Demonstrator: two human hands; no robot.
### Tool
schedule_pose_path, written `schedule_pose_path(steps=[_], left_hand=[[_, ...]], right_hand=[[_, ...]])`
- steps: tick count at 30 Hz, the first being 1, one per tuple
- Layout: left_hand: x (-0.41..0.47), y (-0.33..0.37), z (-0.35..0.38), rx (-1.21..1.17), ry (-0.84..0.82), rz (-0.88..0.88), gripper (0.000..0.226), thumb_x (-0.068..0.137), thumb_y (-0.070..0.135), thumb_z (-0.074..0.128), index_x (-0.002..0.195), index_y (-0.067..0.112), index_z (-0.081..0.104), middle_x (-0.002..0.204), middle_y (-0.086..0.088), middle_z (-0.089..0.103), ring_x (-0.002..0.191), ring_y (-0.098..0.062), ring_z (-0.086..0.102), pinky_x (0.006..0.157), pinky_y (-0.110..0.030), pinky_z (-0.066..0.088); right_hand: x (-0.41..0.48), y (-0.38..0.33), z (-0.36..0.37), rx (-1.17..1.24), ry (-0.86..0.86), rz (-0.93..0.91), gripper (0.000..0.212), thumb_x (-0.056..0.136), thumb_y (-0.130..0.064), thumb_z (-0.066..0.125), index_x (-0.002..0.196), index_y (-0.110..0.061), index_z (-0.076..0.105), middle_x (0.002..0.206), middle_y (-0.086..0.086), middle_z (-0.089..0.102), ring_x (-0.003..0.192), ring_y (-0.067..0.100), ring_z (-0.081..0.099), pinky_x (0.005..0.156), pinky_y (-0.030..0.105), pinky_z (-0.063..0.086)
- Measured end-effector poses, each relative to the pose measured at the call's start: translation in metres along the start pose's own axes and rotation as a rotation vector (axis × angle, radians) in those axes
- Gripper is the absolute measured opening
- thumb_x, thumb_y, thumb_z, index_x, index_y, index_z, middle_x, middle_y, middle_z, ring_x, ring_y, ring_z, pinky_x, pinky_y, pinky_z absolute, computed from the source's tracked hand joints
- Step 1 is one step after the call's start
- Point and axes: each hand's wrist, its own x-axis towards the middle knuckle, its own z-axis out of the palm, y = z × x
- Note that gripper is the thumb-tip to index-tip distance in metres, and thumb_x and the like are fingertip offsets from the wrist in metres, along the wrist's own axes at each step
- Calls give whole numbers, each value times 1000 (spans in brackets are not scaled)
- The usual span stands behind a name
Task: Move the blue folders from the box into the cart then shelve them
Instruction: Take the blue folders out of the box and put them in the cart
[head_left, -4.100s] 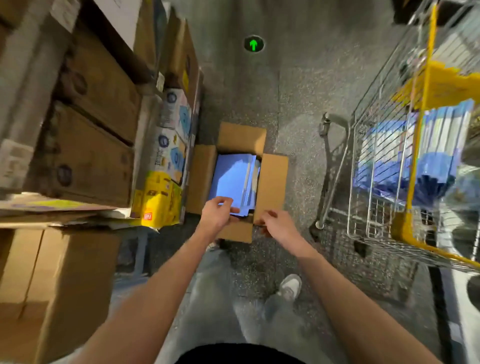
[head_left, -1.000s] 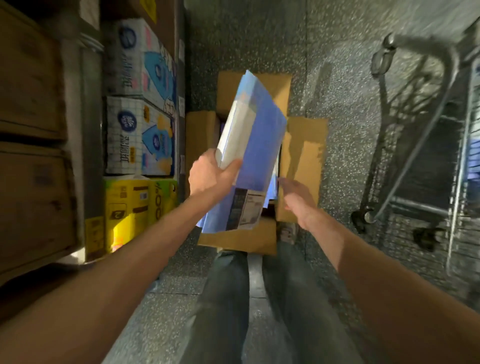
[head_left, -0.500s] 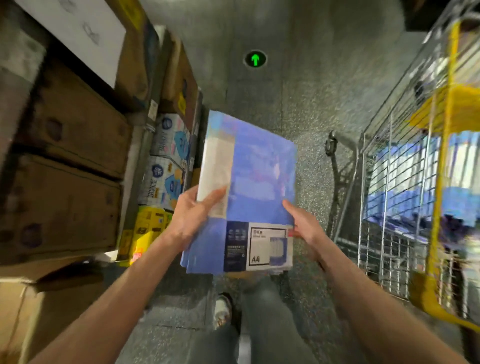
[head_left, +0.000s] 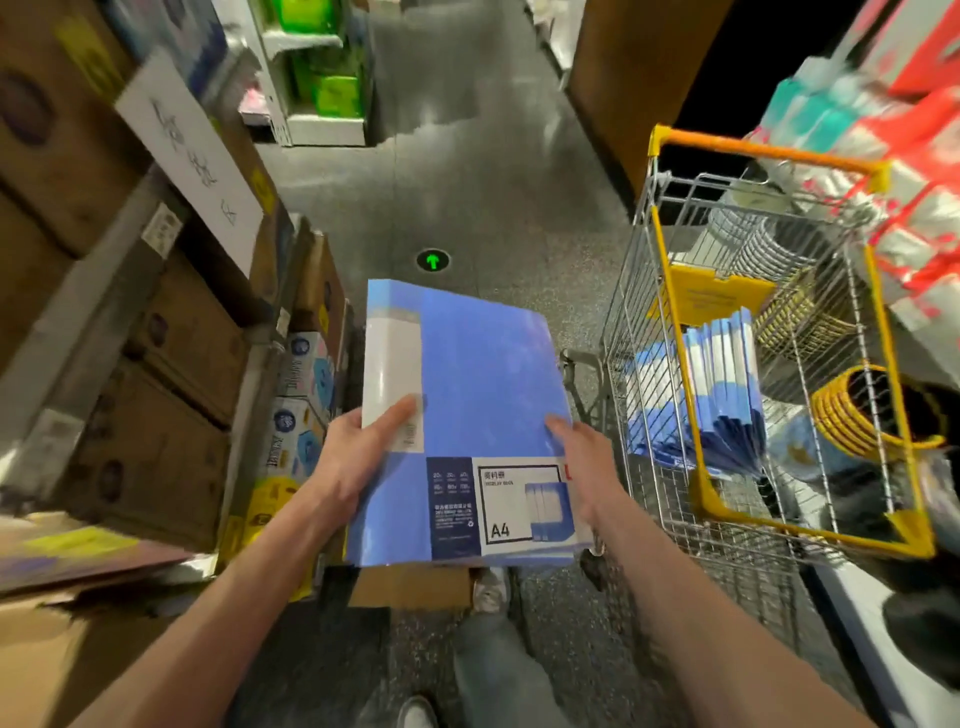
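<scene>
Now, observations, head view only.

Cart (head_left: 763, 151): wire basket with a yellow-orange rim, standing at the right of the aisle, open at the top.

Held folders (head_left: 483, 374): a flat bundle in mid-air in front of the body, above the box and left of the cart. Top cover is blue with a white strip down its left side. A printed label runs across the near edge, dark blue on the left and white on the right, marked "A4". Thin layered edges show at the near side, so more than one folder; count cannot be told.

Folders in cart (head_left: 722, 384): a fanned set standing upright against the basket's left wire wall, white strips uppermost, blue below.

Box (head_left: 410, 587): only a brown flap shows, directly under the bundle's near edge. Its contents are hidden.

Left grip (head_left: 358, 457): holding the bundle's left edge, thumb across the white strip, fingers underneath.

Right grip (head_left: 587, 462): holding the right edge, thumb on the cover, fingers hidden below.

Edges and room: grey floor (head_left: 493, 197) runs open ahead between the stacked cartons (head_left: 171, 364) on the left and the cart. The bundle's right edge is near the cart's left wall but apart from it. A green arrow marker (head_left: 432, 260) lies on the floor just beyond the far edge.
</scene>
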Motion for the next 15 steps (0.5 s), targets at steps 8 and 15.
schedule_pose_path(steps=[8,15], left_hand=[[-65,1,46,92,-137,75,42,86,40,77,102,2,70,79,-6,76,65,-19,73,56,-32,58],[-82,-3,139,140,-269,81,41,84,41,78,103,5,71,88,-8,79,80,-27,76,75,-41,61]], right_hand=[[-83,17,-67,133,166,3,23,99,-23,59,111,-5,65,95,4,72,78,17,69,46,15,49],[-102,26,-165,200,303,-8,26,98,-26,62,113,-6,69,100,7,76,86,26,75,68,32,58]])
